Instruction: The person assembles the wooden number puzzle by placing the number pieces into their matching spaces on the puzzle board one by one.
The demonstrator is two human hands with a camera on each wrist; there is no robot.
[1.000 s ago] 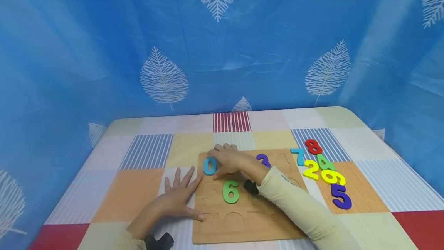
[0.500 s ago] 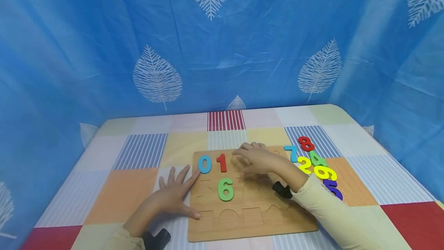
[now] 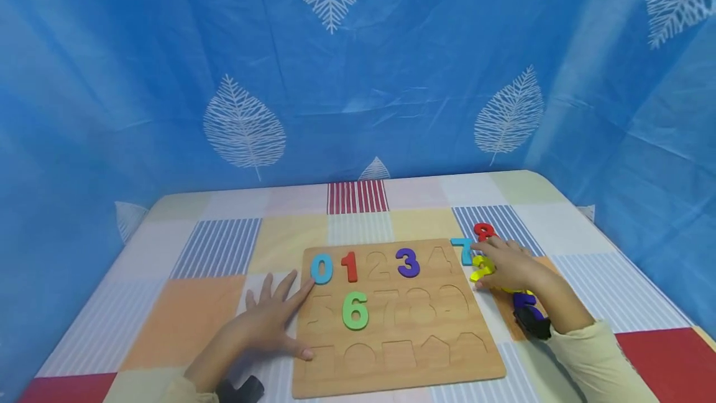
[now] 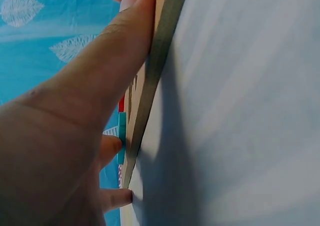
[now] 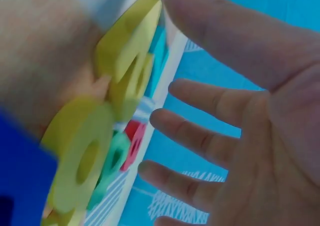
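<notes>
My left hand (image 3: pixel 268 325) rests at the left edge of a wooden number puzzle board (image 3: pixel 330 381), fingers spread and thumb on the board. The left wrist view shows the thumb (image 4: pixel 117 45) on the board's edge, by the light-blue 0 (image 4: pixel 121 128). On the board lie the 0, a red 1 (image 3: pixel 351 268), a purple 3 (image 3: pixel 415 269) and a green 6 (image 3: pixel 347 311). My right hand (image 3: pixel 517 269) is over the loose numbers, thumb and fingers extended, beside the yellow 2 (image 3: pixel 482 269). It holds nothing.
Right of the board lie a light-blue 7 (image 3: pixel 465 255), a red 8 (image 3: pixel 477 231), a purple 5 (image 3: pixel 523 300), a yellow 9 (image 5: pixel 67 178) and a green 4 (image 5: pixel 111 166), partly hidden by the right hand. A blue curtain (image 3: pixel 347 123) hangs behind the table.
My right hand has left the red 1, passed over the purple 3 and moved right to the loose numbers. My left hand stays at the board's edge. The head view has shifted slightly.
</notes>
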